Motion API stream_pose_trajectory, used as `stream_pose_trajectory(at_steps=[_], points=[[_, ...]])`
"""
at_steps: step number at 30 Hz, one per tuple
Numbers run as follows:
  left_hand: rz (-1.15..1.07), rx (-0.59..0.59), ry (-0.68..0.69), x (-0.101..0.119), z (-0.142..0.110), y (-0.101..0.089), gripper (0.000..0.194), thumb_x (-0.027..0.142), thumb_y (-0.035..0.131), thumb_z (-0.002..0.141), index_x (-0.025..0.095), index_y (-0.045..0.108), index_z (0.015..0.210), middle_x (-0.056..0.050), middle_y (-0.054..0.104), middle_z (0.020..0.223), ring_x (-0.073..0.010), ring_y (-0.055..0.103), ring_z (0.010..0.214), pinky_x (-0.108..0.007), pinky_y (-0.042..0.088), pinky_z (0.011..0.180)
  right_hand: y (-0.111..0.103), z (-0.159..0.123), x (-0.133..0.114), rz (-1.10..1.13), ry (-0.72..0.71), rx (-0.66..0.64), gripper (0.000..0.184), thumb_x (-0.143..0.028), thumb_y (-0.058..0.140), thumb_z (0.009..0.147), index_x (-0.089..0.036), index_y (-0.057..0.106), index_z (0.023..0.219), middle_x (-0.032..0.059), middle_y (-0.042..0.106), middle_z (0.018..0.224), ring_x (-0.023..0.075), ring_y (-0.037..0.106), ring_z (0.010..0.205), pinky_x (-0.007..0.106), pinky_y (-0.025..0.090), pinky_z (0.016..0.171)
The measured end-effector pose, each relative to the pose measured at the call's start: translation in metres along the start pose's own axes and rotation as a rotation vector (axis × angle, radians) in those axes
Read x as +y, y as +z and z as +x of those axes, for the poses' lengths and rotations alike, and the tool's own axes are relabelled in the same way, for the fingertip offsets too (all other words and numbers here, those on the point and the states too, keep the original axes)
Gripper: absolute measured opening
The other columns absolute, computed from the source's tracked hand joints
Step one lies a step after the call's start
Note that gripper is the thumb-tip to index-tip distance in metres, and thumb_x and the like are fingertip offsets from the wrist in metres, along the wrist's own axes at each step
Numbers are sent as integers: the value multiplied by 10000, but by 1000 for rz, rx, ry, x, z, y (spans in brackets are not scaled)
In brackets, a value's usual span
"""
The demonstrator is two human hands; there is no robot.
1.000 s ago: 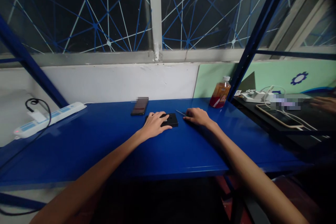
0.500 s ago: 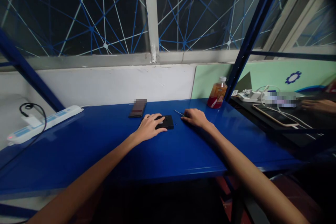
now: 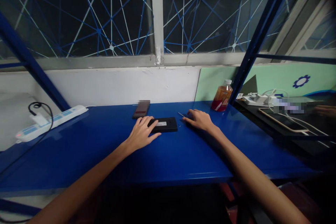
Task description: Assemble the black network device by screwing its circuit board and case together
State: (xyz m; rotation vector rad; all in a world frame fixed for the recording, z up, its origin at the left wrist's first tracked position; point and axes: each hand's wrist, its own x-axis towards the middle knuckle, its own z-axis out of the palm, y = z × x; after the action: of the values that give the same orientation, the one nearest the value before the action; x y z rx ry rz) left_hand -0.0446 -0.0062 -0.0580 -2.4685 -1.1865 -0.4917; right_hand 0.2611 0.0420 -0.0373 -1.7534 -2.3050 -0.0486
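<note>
A flat black box-like device [image 3: 172, 125] with a white label lies on the blue table. My left hand [image 3: 140, 133] rests at its left end, fingers stretched over the top edge and the thumb apart along the near side. To the right, my right hand [image 3: 198, 119] lies low on the table, its fingers curled over a thin screwdriver [image 3: 181, 114]. Only the metal shaft shows, pointing left; the handle is hidden under the hand. Between the device and my right hand lie tiny screw-like bits [image 3: 180, 126], too small to make out well.
Behind my left hand lies a dark phone [image 3: 141, 109]. A drink bottle [image 3: 222, 96] stands at the back right. On the left is a white power strip [image 3: 54, 122] with a plugged-in cable. At the neighbouring desk are a phone [image 3: 282, 120], cables and another person's blurred hand [image 3: 325, 109].
My left hand has drawn back leftward over the device, uncovering its white label. My right hand's thumb has spread a little. The whole view has shifted slightly.
</note>
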Motion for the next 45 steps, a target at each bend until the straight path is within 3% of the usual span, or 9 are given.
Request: stream_pose_trajectory(at_steps=[7, 11, 18, 22, 31, 45], points=[[14, 20, -16, -1, -5, 3, 455, 479, 435, 967, 158, 557, 1267, -159, 575, 1246, -318, 495, 1188, -467, 400, 940, 2, 0, -1, 28, -2, -29, 437, -604, 489, 877, -230, 617, 1065, 69, 700, 969, 222, 639, 832, 261, 310, 539], [40, 23, -5, 0, -1, 3, 448, 480, 436, 967, 166, 560, 1262, -155, 581, 1244, -316, 497, 1187, -465, 388, 948, -5, 7, -10, -21, -30, 65, 449, -599, 449, 906, -219, 605, 1086, 82, 686, 1015, 235, 639, 888, 265, 342, 567], [121, 22, -65, 12, 9, 2, 577, 569, 432, 933, 103, 572, 1244, -199, 594, 1202, -347, 519, 1125, -475, 384, 913, -7, 11, -53, -36, -365, 111, 505, -618, 432, 914, -190, 600, 1123, 108, 657, 1058, 251, 605, 977, 296, 420, 689], [125, 38, -92, 16, 8, 3, 545, 536, 414, 952, 98, 582, 1230, -206, 608, 1195, -348, 529, 1115, -475, 390, 895, 2, 1, -59, 30, -472, 89, 507, -616, 430, 917, -187, 613, 1116, 107, 647, 1057, 235, 594, 971, 303, 435, 728], [83, 63, -110, 17, 3, 5, 490, 517, 483, 933, 131, 618, 1203, -182, 636, 1210, -335, 551, 1138, -480, 389, 933, 8, -6, -55, 40, -495, 74, 549, -591, 580, 845, -157, 628, 1177, 138, 617, 1168, 270, 563, 1050, 339, 476, 756], [22, 69, -126, 14, 4, 3, 435, 525, 544, 898, 180, 662, 1135, -169, 654, 1211, -335, 586, 1128, -536, 339, 989, 0, -8, -58, 45, -501, 44, 551, -582, 595, 833, -150, 686, 1161, 140, 642, 1228, 314, 595, 1087, 397, 503, 840]])
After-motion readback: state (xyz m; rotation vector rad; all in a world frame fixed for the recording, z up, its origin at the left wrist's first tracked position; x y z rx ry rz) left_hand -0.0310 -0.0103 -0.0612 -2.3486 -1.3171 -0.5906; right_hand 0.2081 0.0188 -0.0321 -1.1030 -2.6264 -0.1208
